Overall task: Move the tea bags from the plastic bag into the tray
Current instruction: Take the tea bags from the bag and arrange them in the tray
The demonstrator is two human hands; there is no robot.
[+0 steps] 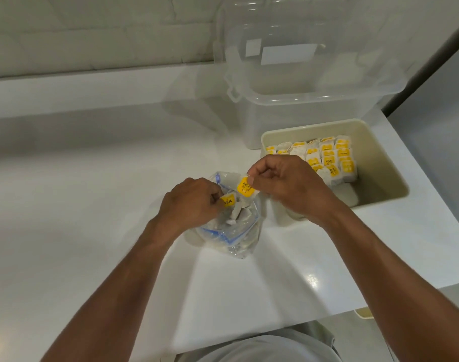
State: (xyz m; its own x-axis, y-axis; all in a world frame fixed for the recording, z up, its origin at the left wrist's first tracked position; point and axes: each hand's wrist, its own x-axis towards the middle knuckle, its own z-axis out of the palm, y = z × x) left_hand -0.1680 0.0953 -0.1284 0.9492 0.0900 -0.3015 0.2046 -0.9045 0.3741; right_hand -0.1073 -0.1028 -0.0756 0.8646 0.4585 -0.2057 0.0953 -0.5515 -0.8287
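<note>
A clear plastic bag [239,239] with blue trim stands open on the white counter, with several tea bags inside. My left hand [189,202] is at the bag's mouth, pinching a yellow-tagged tea bag [229,200]. My right hand [283,184] is just above and right of the bag, pinching another tea bag with a yellow tag [244,188] between thumb and forefinger. To the right sits a beige tray [380,158] with several yellow-tagged tea bags [327,159] packed in rows at its far left end. The tray's near part is bare.
A large clear plastic storage box [301,100] with its lid stands behind the tray. The white counter [92,205] ends at an edge near my body and on the right. A tiled wall runs along the back.
</note>
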